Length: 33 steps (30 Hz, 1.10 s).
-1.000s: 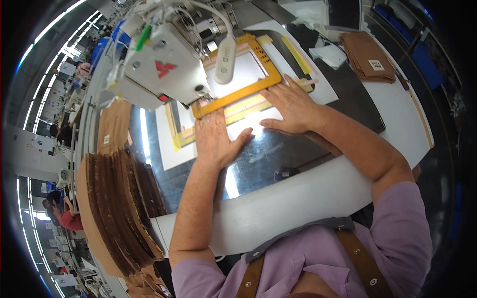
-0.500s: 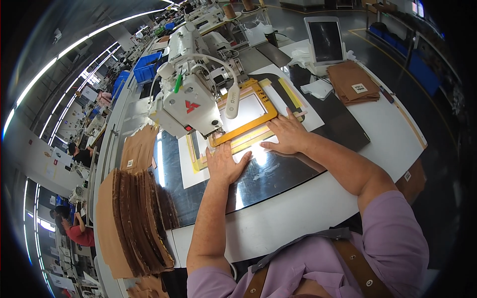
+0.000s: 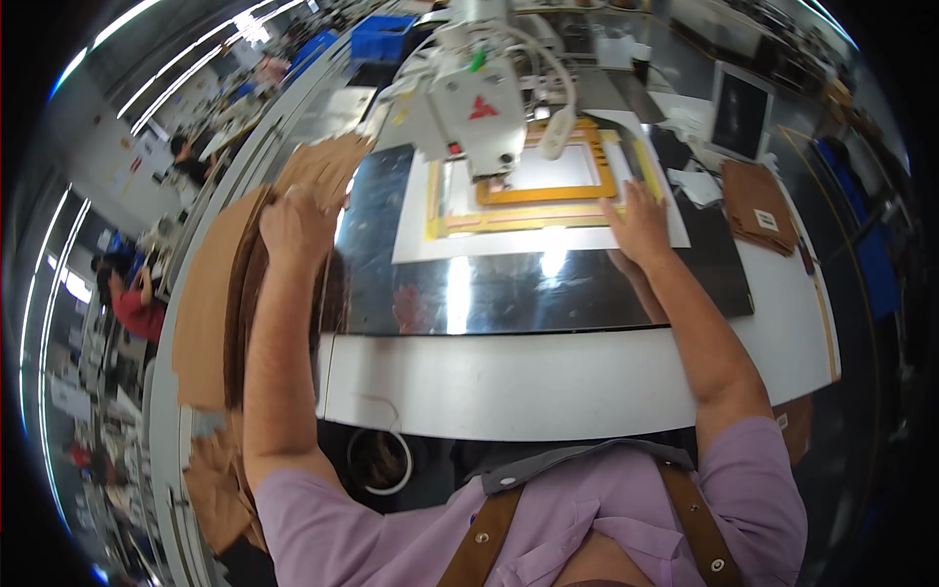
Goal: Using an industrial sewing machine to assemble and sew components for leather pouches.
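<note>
At the brown cut pieces on the left, my left hand (image 3: pixel 296 227) has its fingers bent and drawn together. The tips are hidden, so what they hold, if anything, cannot be made out. A thick upright stack of brown pieces (image 3: pixel 210 303) stands beside my left forearm, and more flat brown pieces (image 3: pixel 328 161) lie just beyond the hand. My right hand (image 3: pixel 643 223) rests with fingers spread on the right side of a white template sheet (image 3: pixel 538 241) edged with yellow strips. An orange-yellow frame (image 3: pixel 606 176) lies on that template under the white sewing machine head (image 3: pixel 479 112).
A shiny dark metal plate (image 3: pixel 509 298) covers the white table (image 3: pixel 509 382). Right of it are a folded brown stack (image 3: pixel 753 210), a tablet screen (image 3: pixel 740 115) and white paper (image 3: pixel 696 186). A blue bin (image 3: pixel 381 39) stands at the far left; a round container (image 3: pixel 380 462) sits below the table edge.
My left hand has left the template's front edge and moved left to the brown pieces. My right hand stays at the template's right side. The whole view has shifted.
</note>
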Each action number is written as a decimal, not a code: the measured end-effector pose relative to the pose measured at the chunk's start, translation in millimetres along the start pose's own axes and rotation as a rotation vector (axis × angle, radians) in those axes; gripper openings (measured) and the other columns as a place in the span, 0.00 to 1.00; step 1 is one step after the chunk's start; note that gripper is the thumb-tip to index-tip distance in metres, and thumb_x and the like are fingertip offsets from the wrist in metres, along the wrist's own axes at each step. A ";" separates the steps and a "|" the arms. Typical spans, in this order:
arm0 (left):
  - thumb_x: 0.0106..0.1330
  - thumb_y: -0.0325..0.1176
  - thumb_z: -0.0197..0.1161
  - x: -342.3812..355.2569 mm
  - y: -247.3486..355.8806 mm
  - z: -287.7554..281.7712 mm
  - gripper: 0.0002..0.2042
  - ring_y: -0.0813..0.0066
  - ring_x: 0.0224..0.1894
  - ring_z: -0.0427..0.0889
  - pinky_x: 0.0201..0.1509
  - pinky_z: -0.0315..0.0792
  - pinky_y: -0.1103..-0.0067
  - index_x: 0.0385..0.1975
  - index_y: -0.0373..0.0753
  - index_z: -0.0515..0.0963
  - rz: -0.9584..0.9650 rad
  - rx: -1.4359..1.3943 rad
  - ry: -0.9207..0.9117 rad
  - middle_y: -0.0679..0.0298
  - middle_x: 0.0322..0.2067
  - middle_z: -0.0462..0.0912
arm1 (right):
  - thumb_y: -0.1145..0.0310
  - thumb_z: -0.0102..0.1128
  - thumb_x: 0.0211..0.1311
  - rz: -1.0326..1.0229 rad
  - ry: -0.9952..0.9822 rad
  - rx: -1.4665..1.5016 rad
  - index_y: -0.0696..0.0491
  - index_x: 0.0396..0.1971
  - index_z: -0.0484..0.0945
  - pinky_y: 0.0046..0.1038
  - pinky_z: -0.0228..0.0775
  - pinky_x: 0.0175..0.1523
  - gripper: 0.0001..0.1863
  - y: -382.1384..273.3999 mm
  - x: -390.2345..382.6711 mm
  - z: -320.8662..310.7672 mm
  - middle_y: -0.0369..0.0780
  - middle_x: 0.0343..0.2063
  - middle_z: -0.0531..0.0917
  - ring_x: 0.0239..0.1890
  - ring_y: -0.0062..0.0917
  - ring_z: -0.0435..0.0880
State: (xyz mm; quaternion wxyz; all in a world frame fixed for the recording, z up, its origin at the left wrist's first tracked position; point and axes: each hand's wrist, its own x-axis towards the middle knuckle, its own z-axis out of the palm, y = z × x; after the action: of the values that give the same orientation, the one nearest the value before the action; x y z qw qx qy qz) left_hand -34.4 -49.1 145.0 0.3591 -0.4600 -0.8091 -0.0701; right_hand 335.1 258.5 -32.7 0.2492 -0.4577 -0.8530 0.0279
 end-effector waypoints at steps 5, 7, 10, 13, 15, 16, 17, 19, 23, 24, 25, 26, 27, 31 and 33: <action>0.58 0.47 0.74 -11.3 -173.5 -49.9 0.17 0.54 0.39 0.88 0.46 0.79 0.65 0.32 0.37 0.89 -0.314 0.081 -0.297 0.52 0.35 0.89 | 0.43 0.47 0.75 -0.066 0.053 0.023 0.58 0.63 0.74 0.60 0.47 0.75 0.34 8.8 4.8 6.3 0.51 0.68 0.71 0.73 0.43 0.65; 0.57 0.47 0.76 -35.3 -206.5 -49.4 0.18 0.60 0.36 0.89 0.42 0.79 0.69 0.34 0.37 0.89 -0.394 -0.048 -0.496 0.54 0.32 0.90 | 0.43 0.46 0.75 -0.047 0.059 0.003 0.57 0.63 0.74 0.60 0.47 0.75 0.33 9.3 4.3 5.8 0.51 0.67 0.71 0.72 0.43 0.66; 0.58 0.39 0.76 -57.9 -221.9 -40.0 0.13 0.66 0.30 0.89 0.39 0.79 0.73 0.35 0.36 0.89 -0.361 -0.260 -0.361 0.56 0.28 0.90 | 0.44 0.47 0.75 -0.044 0.006 0.021 0.57 0.61 0.76 0.60 0.46 0.75 0.32 8.1 1.5 3.1 0.51 0.67 0.72 0.72 0.43 0.66; 0.57 0.34 0.74 -61.0 -221.4 -34.4 0.10 0.65 0.29 0.89 0.38 0.80 0.72 0.33 0.34 0.89 -0.325 -0.220 -0.306 0.53 0.27 0.89 | 0.45 0.48 0.74 -0.071 0.013 0.045 0.56 0.59 0.78 0.58 0.46 0.76 0.30 6.1 -0.4 -0.1 0.50 0.66 0.73 0.73 0.42 0.65; 0.55 0.32 0.73 -60.3 -223.2 -32.5 0.09 0.64 0.29 0.89 0.38 0.80 0.72 0.32 0.34 0.89 -0.335 -0.256 -0.296 0.52 0.26 0.89 | 0.46 0.49 0.74 -0.069 0.012 0.043 0.56 0.59 0.79 0.57 0.46 0.76 0.29 4.4 -0.6 -0.8 0.50 0.66 0.74 0.72 0.41 0.66; 0.53 0.31 0.72 -60.1 -225.5 -30.9 0.09 0.64 0.29 0.89 0.38 0.80 0.72 0.31 0.33 0.89 -0.341 -0.201 -0.280 0.52 0.26 0.88 | 0.46 0.49 0.74 -0.047 -0.010 0.034 0.56 0.59 0.79 0.57 0.46 0.76 0.29 4.1 -0.6 -1.2 0.50 0.66 0.74 0.72 0.41 0.66; 0.52 0.30 0.71 -60.5 -228.7 -28.6 0.09 0.63 0.29 0.89 0.39 0.80 0.72 0.30 0.33 0.88 -0.319 -0.164 -0.241 0.51 0.26 0.88 | 0.47 0.50 0.74 -0.044 -0.005 0.041 0.55 0.58 0.79 0.57 0.46 0.76 0.29 3.7 -0.3 -1.0 0.49 0.65 0.74 0.72 0.41 0.67; 0.49 0.31 0.70 -63.0 -235.5 -20.6 0.09 0.62 0.30 0.89 0.40 0.81 0.71 0.28 0.33 0.88 -0.364 -0.140 -0.225 0.51 0.25 0.88 | 0.47 0.51 0.74 -0.037 -0.002 0.047 0.55 0.58 0.80 0.57 0.47 0.76 0.28 3.6 0.3 -0.6 0.49 0.65 0.75 0.71 0.41 0.67; 0.51 0.34 0.70 -66.6 -244.2 -0.8 0.10 0.62 0.31 0.89 0.41 0.80 0.71 0.29 0.33 0.88 -0.515 -0.079 -0.143 0.51 0.25 0.87 | 0.49 0.53 0.73 -0.047 0.037 0.112 0.55 0.55 0.81 0.56 0.49 0.75 0.25 4.8 0.2 -0.5 0.48 0.63 0.77 0.69 0.39 0.70; 0.51 0.35 0.70 -67.0 -244.3 2.5 0.11 0.63 0.31 0.89 0.41 0.80 0.71 0.30 0.33 0.88 -0.571 -0.174 -0.096 0.52 0.25 0.87 | 0.50 0.54 0.72 -0.060 0.077 0.140 0.55 0.54 0.82 0.56 0.50 0.75 0.25 4.9 -0.1 -0.8 0.48 0.62 0.77 0.69 0.39 0.71; 0.51 0.35 0.70 -67.5 -243.7 4.3 0.11 0.63 0.31 0.89 0.41 0.80 0.71 0.30 0.33 0.88 -0.543 -0.185 -0.113 0.52 0.25 0.87 | 0.50 0.54 0.72 -0.052 0.046 0.133 0.55 0.54 0.82 0.56 0.50 0.75 0.25 4.9 -0.7 -1.3 0.48 0.62 0.77 0.69 0.39 0.71; 0.52 0.35 0.71 -67.4 -242.7 4.7 0.12 0.63 0.30 0.89 0.41 0.80 0.71 0.30 0.34 0.88 -0.526 -0.235 -0.089 0.52 0.25 0.87 | 0.51 0.55 0.72 -0.069 0.069 0.116 0.55 0.53 0.82 0.56 0.50 0.75 0.24 4.5 -1.4 -1.9 0.48 0.62 0.78 0.68 0.39 0.71; 0.52 0.36 0.71 -66.8 -241.3 4.1 0.12 0.64 0.30 0.88 0.41 0.80 0.72 0.31 0.34 0.88 -0.496 -0.334 -0.090 0.53 0.25 0.88 | 0.51 0.55 0.72 -0.092 0.101 0.099 0.55 0.52 0.83 0.56 0.51 0.75 0.23 4.2 -1.9 -2.4 0.47 0.61 0.78 0.68 0.39 0.72; 0.52 0.38 0.72 -60.8 -241.8 -9.8 0.13 0.65 0.30 0.89 0.41 0.80 0.72 0.30 0.34 0.88 -0.484 -0.245 -0.223 0.54 0.25 0.88 | 0.52 0.56 0.72 -0.087 0.114 0.093 0.55 0.51 0.83 0.56 0.52 0.74 0.22 2.4 -2.1 -4.1 0.47 0.61 0.79 0.67 0.39 0.72; 0.53 0.39 0.73 -57.6 -242.3 -13.3 0.14 0.66 0.30 0.89 0.41 0.80 0.72 0.31 0.34 0.88 -0.375 -0.065 -0.223 0.55 0.26 0.89 | 0.53 0.56 0.72 -0.095 0.136 0.112 0.55 0.50 0.83 0.56 0.52 0.74 0.21 2.8 -1.7 -4.5 0.46 0.61 0.79 0.67 0.39 0.73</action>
State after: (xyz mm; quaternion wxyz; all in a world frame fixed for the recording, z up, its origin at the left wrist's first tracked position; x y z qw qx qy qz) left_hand -201.7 -232.4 170.1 0.2331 -0.3175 -0.9125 -0.1107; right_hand 340.0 257.9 -30.3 0.3327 -0.4031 -0.8519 0.0325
